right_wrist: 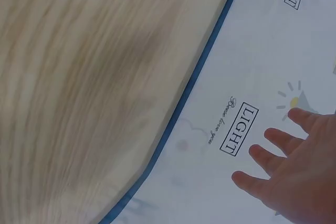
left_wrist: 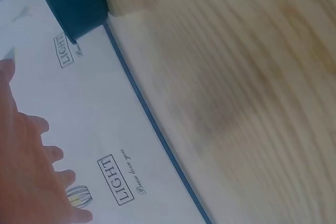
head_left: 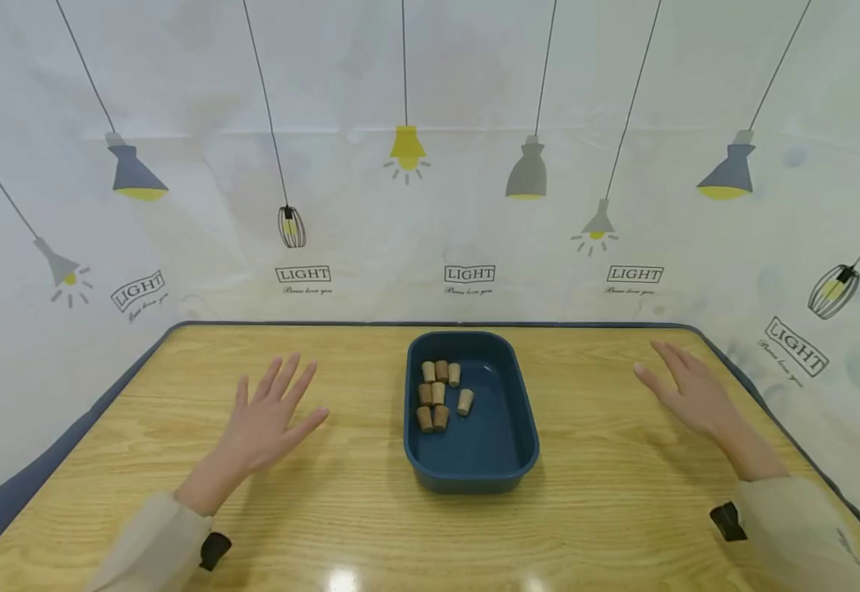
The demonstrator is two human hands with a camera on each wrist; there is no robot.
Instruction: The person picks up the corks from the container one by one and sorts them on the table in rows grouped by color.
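Eight tapered brown corks (head_left: 438, 395) in one blue rectangular bin (head_left: 500, 427)
Head: we see it between the bare left hand (head_left: 263, 427) and bare right hand (head_left: 696, 399), fingers wide. Left wrist: bin cut off, corks hidden. Right wrist: hand cropped, four fingers showing.

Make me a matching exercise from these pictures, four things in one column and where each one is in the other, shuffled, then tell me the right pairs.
Column one:
1) corks
2) right hand
3) blue bin
4) left hand

Column two:
A) standing on the wooden table, between the hands
B) to the left of the bin
C) inside the bin
D) to the right of the bin

Right pairs: 1-C, 2-D, 3-A, 4-B
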